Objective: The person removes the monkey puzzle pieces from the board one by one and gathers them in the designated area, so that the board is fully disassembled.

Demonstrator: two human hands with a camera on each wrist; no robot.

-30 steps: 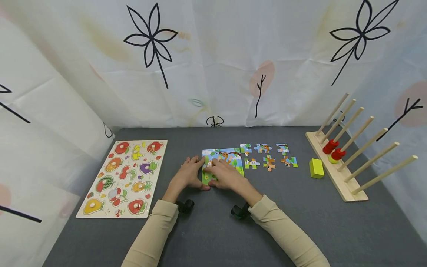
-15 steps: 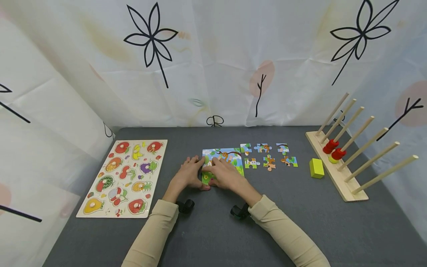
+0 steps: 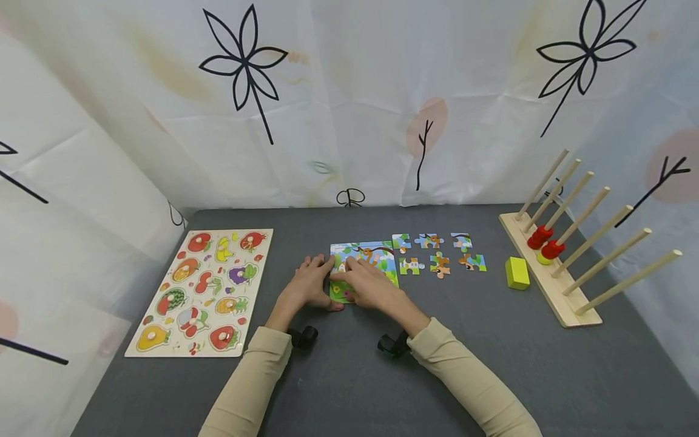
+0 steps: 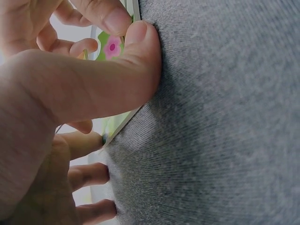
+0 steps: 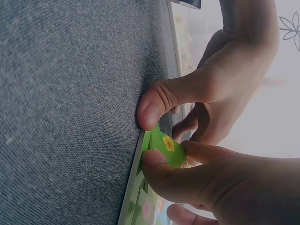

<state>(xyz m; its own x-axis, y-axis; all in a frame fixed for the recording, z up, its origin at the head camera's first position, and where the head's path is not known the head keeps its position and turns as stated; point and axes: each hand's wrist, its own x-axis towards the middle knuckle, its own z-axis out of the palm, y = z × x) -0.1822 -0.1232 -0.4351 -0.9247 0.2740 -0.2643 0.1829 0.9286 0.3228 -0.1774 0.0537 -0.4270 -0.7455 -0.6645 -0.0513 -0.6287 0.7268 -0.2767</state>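
A jigsaw board (image 3: 389,262) with a bright animal picture lies flat at mid-table. My left hand (image 3: 310,284) holds its near left corner, thumb along the front edge and fingers at the left side. Over the board's near left part, my right hand (image 3: 372,284) pinches a green jigsaw piece (image 5: 172,146) with a yellow and a pink flower between thumb and finger. That piece is tilted against the board in the right wrist view. Part of the picture is hidden under the right hand. Loose jigsaw pieces (image 3: 439,264) lie in two rows right of the board.
On the left lies a fruit peg puzzle (image 3: 256,243). A wooden peg rack (image 3: 573,297) with red and yellow beads stands at the right, a yellow block (image 3: 517,273) beside it. White patterned cloth (image 3: 349,121) rises behind the grey table (image 3: 338,388).
The head view has shifted very slightly. Both hands keep nearly the same place on the board, with only a slight motion of the right fingers; the loose pieces lie as before.
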